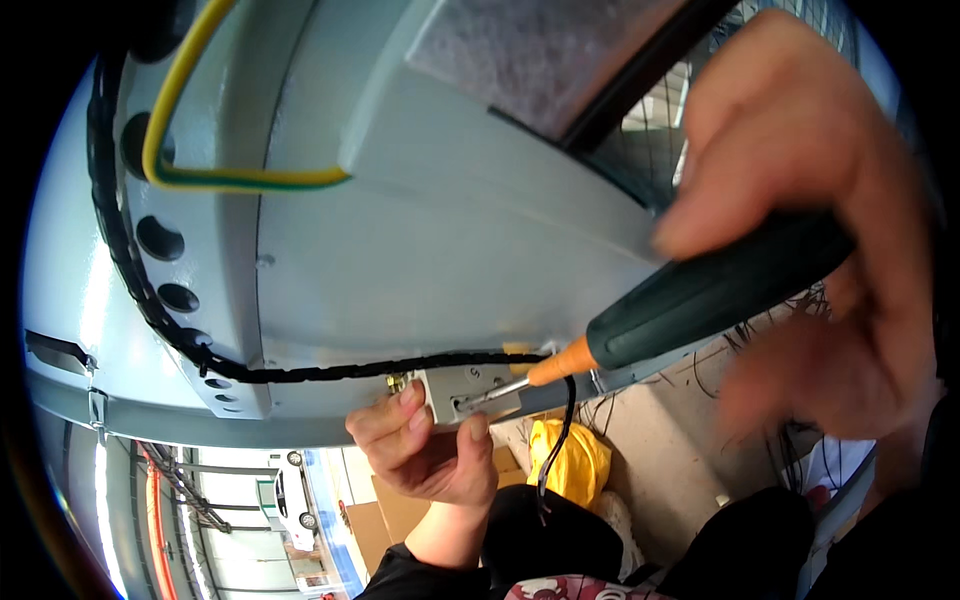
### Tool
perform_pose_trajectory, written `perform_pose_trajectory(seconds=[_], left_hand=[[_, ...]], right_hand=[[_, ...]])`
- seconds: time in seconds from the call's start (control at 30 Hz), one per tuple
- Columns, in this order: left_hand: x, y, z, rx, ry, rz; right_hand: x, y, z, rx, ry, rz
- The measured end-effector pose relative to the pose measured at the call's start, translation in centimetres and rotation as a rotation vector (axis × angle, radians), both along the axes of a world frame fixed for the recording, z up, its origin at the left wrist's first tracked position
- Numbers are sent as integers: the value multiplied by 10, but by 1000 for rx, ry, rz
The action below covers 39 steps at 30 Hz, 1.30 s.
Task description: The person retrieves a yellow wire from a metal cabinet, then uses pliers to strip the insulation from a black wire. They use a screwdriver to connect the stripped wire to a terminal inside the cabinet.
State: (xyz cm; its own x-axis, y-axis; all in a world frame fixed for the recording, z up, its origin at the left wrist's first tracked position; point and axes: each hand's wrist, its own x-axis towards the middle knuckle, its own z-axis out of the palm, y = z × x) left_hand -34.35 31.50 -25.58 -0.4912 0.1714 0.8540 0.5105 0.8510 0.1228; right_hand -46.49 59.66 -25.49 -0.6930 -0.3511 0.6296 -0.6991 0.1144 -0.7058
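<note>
The right hand point(800, 215) is curling its fingers, partly blurred, around the dark handle of a screwdriver point(690, 285). The tip is resting at an opening in a small pale box point(468, 384). The left hand point(440, 455) is gripping that box between thumb and fingers, near the lower edge of a grey panel point(440, 260). A black cable point(310, 375) is running just above it. Beyond, a yellow bag point(585, 455) is lying on the floor point(665, 425).
</note>
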Motion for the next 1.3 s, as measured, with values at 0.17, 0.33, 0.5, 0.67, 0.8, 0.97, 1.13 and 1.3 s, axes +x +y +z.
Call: perform_pose_trajectory(seconds=[0.17, 0.33, 0.5, 0.67, 0.8, 0.97, 1.13, 1.3], left_hand=[[14, -4, -3, 17, -89, 44], [5, -1, -8, 93, -31, 14], [3, 3, -6, 89, -24, -5], [6, 0, -7, 104, -44, -3], [7, 0, -5, 114, -51, -25], [4, -1, -5, 144, -66, -39], [5, -2, -8, 97, -33, -14], [8, -5, -6, 88, -22, 9]], right_hand=[[10, -30, 0, -133, -282, -135], [0, -3, 13, 174, -294, -121], [-15, 2, -8, -3, 159, 76], [-32, 10, 2, 130, 349, 230], [-28, 9, 14, 254, 394, 227], [-26, 3, 25, 374, 483, 164], [-16, 5, 36, 460, 572, 72], [-21, -16, 16, 318, 753, 16]])
